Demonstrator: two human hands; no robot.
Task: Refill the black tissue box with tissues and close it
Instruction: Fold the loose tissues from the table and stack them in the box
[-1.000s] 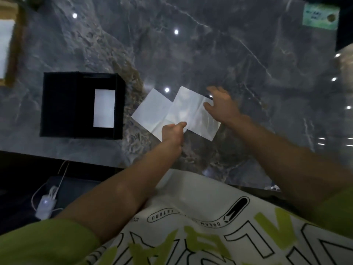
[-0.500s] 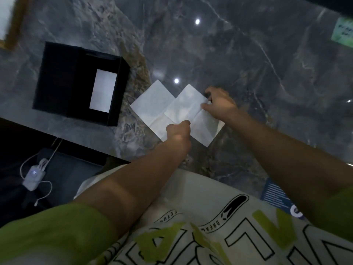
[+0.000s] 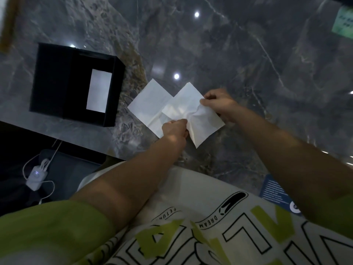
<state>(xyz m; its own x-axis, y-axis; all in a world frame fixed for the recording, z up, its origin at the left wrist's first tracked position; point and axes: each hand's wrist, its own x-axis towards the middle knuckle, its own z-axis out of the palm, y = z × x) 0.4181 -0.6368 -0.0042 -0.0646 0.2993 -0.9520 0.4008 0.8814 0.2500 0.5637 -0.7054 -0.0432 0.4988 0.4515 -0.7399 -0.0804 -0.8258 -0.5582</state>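
Note:
The black tissue box [image 3: 57, 83] stands open on the grey marble table [image 3: 229, 54], left of my hands, with a white rectangle [image 3: 99, 90] showing inside it. Two white tissues lie overlapping to its right. The lower tissue [image 3: 148, 103] rests flat. The upper tissue [image 3: 188, 109] is crumpled and partly lifted. My left hand [image 3: 174, 131] pinches its near edge. Its far right corner is pinched by my right hand [image 3: 219, 101].
The table's near edge runs diagonally below the box. Under it, a white charger with cables [image 3: 36, 175] lies on a dark surface. A green card [image 3: 342, 23] sits at the far right, and a blue card [image 3: 275, 192] lies by my right arm.
My right hand went from open above the tissue to pinching its corner. Both hands have lifted and crumpled the upper tissue. The camera tilted, shifting the box upward in view.

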